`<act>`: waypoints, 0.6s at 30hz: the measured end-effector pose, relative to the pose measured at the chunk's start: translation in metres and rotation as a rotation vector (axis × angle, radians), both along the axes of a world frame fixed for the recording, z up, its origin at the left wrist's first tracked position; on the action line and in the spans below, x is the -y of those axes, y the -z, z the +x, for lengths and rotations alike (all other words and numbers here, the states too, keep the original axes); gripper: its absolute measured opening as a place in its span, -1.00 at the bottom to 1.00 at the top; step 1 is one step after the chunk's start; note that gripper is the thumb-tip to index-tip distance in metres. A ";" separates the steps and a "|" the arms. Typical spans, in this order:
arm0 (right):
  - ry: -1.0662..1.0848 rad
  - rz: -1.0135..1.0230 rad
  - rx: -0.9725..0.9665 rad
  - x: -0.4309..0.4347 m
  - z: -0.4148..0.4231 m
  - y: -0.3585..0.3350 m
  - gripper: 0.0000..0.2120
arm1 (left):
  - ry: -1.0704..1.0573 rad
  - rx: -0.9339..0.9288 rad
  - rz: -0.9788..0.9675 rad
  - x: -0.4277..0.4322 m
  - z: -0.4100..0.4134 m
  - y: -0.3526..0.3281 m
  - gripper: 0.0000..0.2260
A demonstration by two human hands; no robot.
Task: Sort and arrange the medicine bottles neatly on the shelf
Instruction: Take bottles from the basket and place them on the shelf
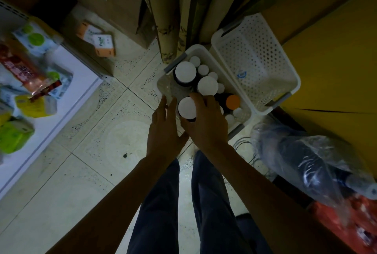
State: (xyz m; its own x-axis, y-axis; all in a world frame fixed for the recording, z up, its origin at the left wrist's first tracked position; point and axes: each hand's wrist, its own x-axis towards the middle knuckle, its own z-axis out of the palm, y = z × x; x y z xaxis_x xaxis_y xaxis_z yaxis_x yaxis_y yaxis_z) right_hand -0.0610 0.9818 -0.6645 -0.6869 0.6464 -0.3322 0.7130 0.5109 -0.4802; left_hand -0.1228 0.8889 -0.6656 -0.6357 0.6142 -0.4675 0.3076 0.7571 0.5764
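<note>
A white basket (206, 55) on the tiled floor holds several dark medicine bottles with white caps (207, 85) and one with an orange cap (233, 101). My right hand (206, 123) grips a large white-capped bottle (187, 107) at the basket's near end, fingers curled round its far side. My left hand (163, 129) is beside that bottle on its left, fingers straight and touching or nearly touching its side. The white shelf (67, 82) stands at the left, carrying packets and boxes.
An empty perforated white basket (255, 60) sits to the right of the full one. Cardboard boxes (114, 2) and small orange-white cartons (102, 45) lie at the back left. A plastic-wrapped bundle (310, 162) and cables lie at the right. My legs are below.
</note>
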 end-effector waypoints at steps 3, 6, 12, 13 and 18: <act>0.045 -0.042 -0.076 0.001 0.008 0.004 -0.41 | 0.067 -0.045 0.006 0.004 0.000 0.008 -0.22; 0.069 -0.060 -0.119 0.001 0.014 0.008 -0.43 | 0.085 -0.018 0.021 0.003 0.000 0.015 -0.23; 0.080 -0.071 -0.062 0.007 0.011 0.008 -0.38 | 0.076 -0.065 0.008 0.001 -0.003 0.008 -0.37; 0.083 -0.080 -0.057 0.006 0.008 0.007 -0.38 | 0.077 -0.162 0.030 0.000 -0.008 0.006 -0.42; 0.092 -0.107 -0.070 0.001 0.011 0.002 -0.40 | 0.452 -0.510 0.078 -0.033 -0.061 0.007 -0.52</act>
State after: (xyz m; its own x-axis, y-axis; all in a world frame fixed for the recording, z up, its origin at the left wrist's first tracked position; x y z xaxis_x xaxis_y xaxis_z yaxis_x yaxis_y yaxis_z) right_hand -0.0503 0.9806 -0.6664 -0.6504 0.6712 -0.3556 0.7172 0.3884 -0.5786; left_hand -0.1843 0.9222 -0.6721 -0.4379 0.8908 -0.1215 0.8310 0.4526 0.3234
